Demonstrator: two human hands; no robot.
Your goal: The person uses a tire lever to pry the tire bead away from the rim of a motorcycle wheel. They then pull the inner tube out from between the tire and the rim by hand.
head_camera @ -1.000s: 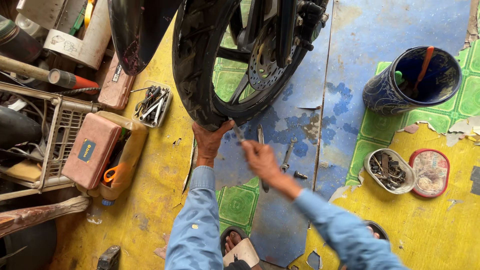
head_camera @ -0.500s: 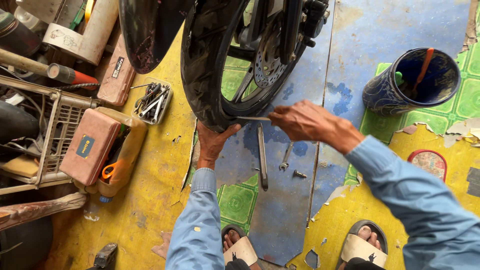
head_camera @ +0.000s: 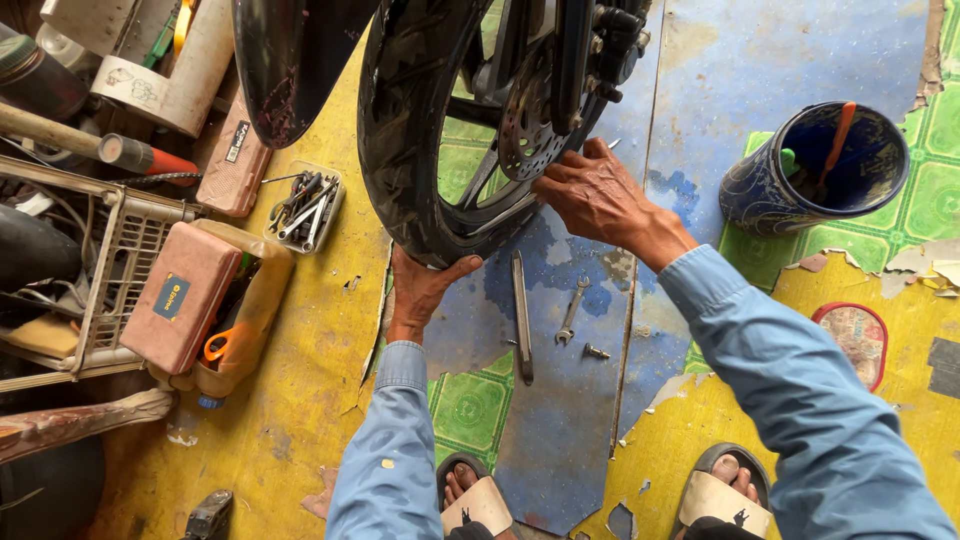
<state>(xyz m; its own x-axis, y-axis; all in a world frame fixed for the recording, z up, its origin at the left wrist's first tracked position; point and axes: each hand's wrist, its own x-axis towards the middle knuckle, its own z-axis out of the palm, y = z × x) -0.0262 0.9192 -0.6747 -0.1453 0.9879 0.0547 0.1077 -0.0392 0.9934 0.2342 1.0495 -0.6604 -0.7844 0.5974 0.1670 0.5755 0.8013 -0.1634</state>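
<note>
The motorcycle wheel appears heavy and stiff with grippy rubber: left hand cups the tyre's near edge, fingers spread, while right hand rests open-fingered on the rim near the brake disc.

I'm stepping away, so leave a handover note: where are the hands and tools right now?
Left hand braces the bottom of the motorcycle tyre. Right hand rests on the rim beside the brake disc; no tool shows in either hand.
Tyre lever, small spanner and a bolt lie loose on the floor below.
The wheel is in the fork; nothing visibly removed.
</note>
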